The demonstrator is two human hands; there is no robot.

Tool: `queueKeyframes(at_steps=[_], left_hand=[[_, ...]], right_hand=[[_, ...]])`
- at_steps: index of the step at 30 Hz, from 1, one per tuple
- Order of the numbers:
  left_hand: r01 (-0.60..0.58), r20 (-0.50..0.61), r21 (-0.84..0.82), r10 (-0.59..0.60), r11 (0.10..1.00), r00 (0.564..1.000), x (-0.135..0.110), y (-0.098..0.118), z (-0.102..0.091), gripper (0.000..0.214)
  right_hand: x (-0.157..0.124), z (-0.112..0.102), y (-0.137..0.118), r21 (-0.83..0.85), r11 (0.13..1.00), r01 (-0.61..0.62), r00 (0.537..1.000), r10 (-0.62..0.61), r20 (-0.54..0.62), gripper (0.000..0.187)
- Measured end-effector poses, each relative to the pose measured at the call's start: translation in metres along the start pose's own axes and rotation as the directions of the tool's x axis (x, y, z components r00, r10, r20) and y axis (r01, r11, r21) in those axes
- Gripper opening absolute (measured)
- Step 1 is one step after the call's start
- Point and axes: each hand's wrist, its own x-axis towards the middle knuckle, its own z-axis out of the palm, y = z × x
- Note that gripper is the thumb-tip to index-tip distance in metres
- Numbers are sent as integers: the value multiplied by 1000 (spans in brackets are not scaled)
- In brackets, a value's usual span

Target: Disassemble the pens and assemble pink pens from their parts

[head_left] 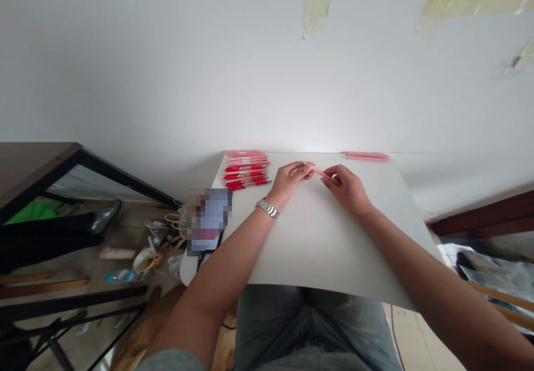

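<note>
- Tabletop (317, 248), white and flat, lies over the person's knees. All the work happens above its far half.
- Left hand (287, 181) and right hand (348, 188) meet there. Each one pinches one end of the same pink pen (320, 172) with the fingertips, so both hands are closed on it.
- Red pens (246, 175) lie in a row at the far left corner, with some pink ones behind them. They are near the left hand but apart from it.
- Pink pens (367, 156) lie at the far right edge, well apart from the right hand.
- The held pink pen is tilted, just above the tabletop and between the two groups. I judge it is best to hold it low and pinch both ends firmly, so that a loose part lands on the tabletop, not on the floor.
- Wristwatch (267, 208), metal, sits on the left wrist.
- Writing: no brand or label can be read. The pens are too small for it.
</note>
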Motion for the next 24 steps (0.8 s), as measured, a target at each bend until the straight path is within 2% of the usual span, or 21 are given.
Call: queueKeyframes(at_steps=[4,11,16,24], left_hand=[[-5,1,7,5,1000,1000,-1,1,1,37],[-9,2,-1,9,1000,1000,-1,1,1,39],[-27,-4,7,27,1000,1000,0,1,1,38],[-46,40,9,46,999,998,-2,4,1,39]], right_hand=[[-1,2,2,10,999,-31,999,31,-8,13],[-1,0,-6,42,998,-50,999,51,-2,26],[0,-1,-6,52,998,-28,1000,28,6,35],[2,-3,-8,1,1000,30,999,-30,12,36]])
